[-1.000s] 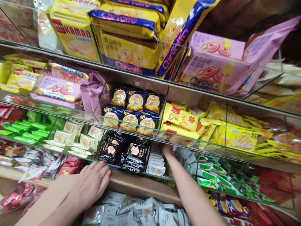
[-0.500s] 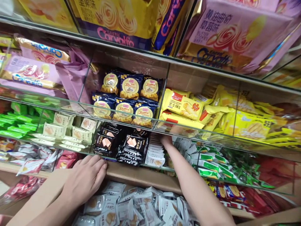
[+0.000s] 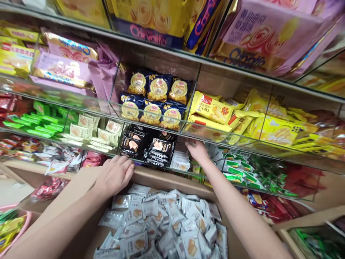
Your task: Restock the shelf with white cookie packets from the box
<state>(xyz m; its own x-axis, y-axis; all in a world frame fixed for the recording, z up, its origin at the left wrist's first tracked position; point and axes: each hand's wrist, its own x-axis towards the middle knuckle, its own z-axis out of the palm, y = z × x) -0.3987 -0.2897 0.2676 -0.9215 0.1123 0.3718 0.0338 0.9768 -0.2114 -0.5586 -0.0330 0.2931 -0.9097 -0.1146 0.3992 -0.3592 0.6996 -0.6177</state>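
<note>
My left hand lies palm down on the far left rim of a cardboard box, fingers together and flat. The box holds several small white snack packets. My right hand reaches over the box into a glass shelf compartment, beside a row of white packets stacked on edge; its fingertips are hidden under the shelf above. Black packets fill the compartment just left of it.
Glass shelves with dividers hold blue, yellow, pink, green and red snack packs. Large Carvalfo bags sit on the top shelf. A pink basket shows at the lower left, another carton at the lower right.
The view has tilted down, showing more of the box. My right hand has drawn back a little out of the compartment. My left hand stays on the box rim.
</note>
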